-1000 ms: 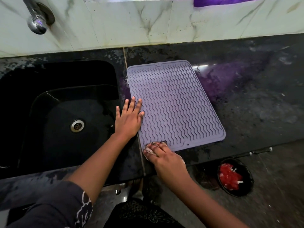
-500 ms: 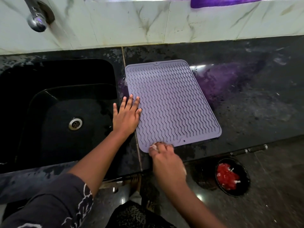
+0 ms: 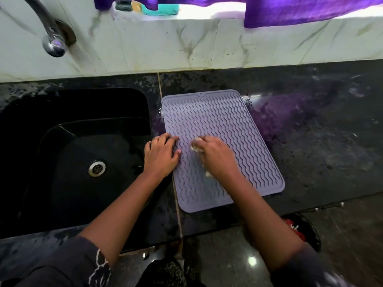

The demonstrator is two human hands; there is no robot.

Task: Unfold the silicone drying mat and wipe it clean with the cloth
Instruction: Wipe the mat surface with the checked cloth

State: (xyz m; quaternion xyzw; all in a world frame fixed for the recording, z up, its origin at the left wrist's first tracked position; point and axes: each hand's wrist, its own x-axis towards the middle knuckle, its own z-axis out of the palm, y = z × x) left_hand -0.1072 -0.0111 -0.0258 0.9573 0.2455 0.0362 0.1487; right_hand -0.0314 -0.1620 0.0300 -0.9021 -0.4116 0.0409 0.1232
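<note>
Black worktop (image 3: 310,154), wet patches.
Lilac drying mat (image 3: 223,129) lies flat, unfolded on it, just beside the sink (image 3: 62,154).

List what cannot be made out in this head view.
- Pale cloth: mostly hidden under the right hand, and blurred.
- Black bowl with red contents on the floor: partly behind the right forearm and the black stone counter edge.
- Chrome tap: cut off by the top edge.
</note>
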